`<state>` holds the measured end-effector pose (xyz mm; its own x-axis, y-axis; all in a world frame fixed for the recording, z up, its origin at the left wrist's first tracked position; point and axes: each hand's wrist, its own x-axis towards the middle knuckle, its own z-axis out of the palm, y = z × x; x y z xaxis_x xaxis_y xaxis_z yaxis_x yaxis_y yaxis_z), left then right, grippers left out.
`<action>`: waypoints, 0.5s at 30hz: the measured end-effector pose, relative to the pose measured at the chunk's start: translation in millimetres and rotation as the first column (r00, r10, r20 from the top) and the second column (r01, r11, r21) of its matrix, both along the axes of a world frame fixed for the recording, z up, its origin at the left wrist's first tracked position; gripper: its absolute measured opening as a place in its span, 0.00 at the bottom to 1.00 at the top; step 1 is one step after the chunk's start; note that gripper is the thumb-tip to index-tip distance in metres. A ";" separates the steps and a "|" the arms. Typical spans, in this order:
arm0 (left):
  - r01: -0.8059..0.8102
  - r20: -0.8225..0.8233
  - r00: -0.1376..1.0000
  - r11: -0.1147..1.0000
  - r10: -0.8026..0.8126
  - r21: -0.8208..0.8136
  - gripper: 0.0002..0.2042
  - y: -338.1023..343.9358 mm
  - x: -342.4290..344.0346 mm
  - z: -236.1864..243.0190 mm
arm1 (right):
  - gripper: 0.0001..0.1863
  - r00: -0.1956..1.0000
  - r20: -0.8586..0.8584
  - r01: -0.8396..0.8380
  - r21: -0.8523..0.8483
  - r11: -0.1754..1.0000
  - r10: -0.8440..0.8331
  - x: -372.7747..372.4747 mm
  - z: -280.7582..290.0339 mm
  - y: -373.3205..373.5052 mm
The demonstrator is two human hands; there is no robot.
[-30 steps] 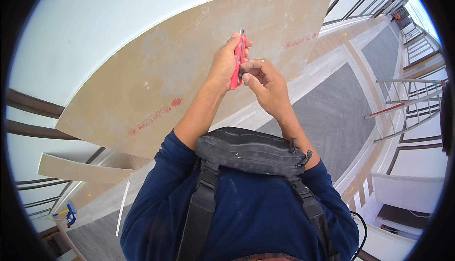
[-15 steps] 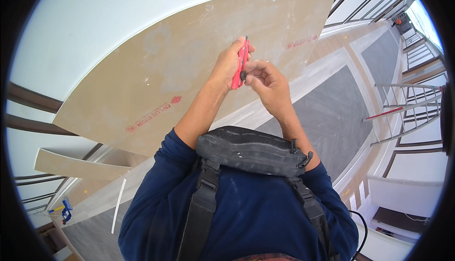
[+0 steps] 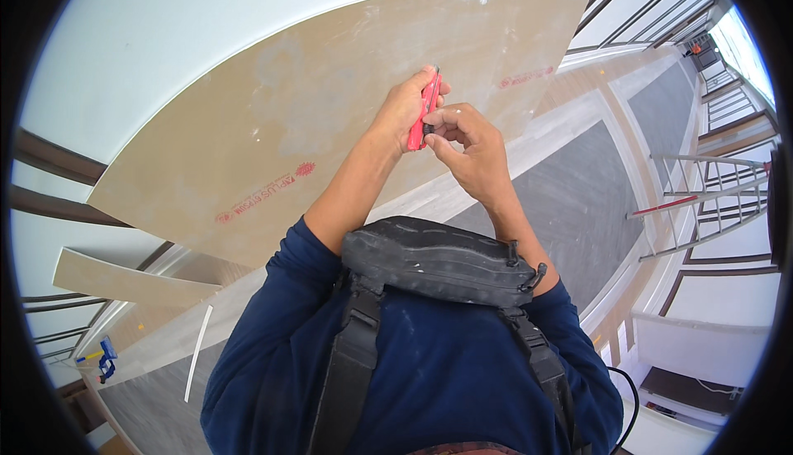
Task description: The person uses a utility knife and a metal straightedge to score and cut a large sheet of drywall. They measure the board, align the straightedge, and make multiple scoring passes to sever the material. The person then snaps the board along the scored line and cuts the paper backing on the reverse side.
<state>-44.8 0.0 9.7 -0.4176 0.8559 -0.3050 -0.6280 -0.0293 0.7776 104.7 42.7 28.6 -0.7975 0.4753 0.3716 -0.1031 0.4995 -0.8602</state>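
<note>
A red utility knife (image 3: 418,131) is gripped in my left hand (image 3: 401,106), held tilted with its dark tip up past the thumb. On the lower part of its body sits a small black knob (image 3: 428,129). My right hand (image 3: 475,148) is closed at the knife's side, thumb and fingertips pinching that knob. Behind both hands leans a large brown gypsum board (image 3: 281,92) with pale smudges and red print; neither hand touches it.
A narrow board offcut (image 3: 132,277) leans at the left, near a white strip (image 3: 198,354) on the grey floor and a blue-and-yellow tool (image 3: 107,360). An aluminium stepladder (image 3: 702,195) stands at the right. A black strapped pouch (image 3: 434,261) hangs across my chest.
My right thumb and fingers have closed in on the black knob. The left hand keeps its grip on the knife, and the view has shifted slightly.
</note>
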 end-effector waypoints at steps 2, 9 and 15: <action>0.020 0.013 1.000 1.000 -0.020 0.004 0.20 2.8 -1.5 -5.9 | 0.14 0.999 -0.039 -0.003 -0.029 1.000 0.001 -0.4 -5.1 1.1; -0.010 0.021 1.000 1.000 0.009 0.027 0.21 -3.4 -3.2 -8.8 | 0.09 0.999 -0.031 0.003 -0.414 0.910 -0.018 1.2 -3.8 -1.3; -0.102 -0.014 0.995 0.995 0.101 -0.018 0.23 -1.7 6.4 -0.8 | 0.08 0.979 0.202 0.097 -0.285 0.954 -0.039 -2.1 3.4 -3.0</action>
<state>-38.4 -1.7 8.9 -0.5060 0.8031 -0.3146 -0.6123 -0.0776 0.7868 102.6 39.7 32.0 -0.8020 0.5951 0.0512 0.1038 0.2232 -0.9692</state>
